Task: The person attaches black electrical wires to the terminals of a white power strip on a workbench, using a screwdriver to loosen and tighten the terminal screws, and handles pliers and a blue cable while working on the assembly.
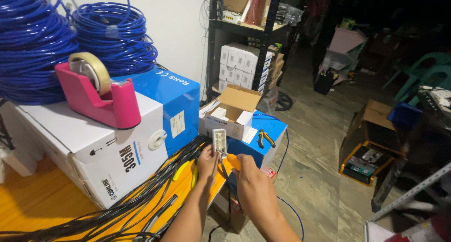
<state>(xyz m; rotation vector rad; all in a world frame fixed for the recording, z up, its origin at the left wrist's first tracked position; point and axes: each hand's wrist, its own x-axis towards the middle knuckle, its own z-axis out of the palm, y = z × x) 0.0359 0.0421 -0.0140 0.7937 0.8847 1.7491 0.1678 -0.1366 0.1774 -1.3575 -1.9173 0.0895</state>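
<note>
My left hand (207, 161) holds a small white cable tester (219, 141) upright by its lower end, above the edge of an orange table (42, 199). Just to its right, my right hand (249, 176) is closed near the base of the tester, apparently pinching a thin black cable (224, 172) that hangs from it; the fingertips are hidden. A thick bundle of black cables (141, 190) runs across the table up to my left hand. A yellow-handled tool (188, 169) lies under that hand.
A white and blue cable box (117, 143) carries a pink tape dispenser (96, 94) and coils of blue cable (112, 33). An open cardboard box (230, 113) and pliers (264, 138) rest on a blue box (270, 129). Shelves (244, 45) stand behind; boxes sit on the concrete floor at right.
</note>
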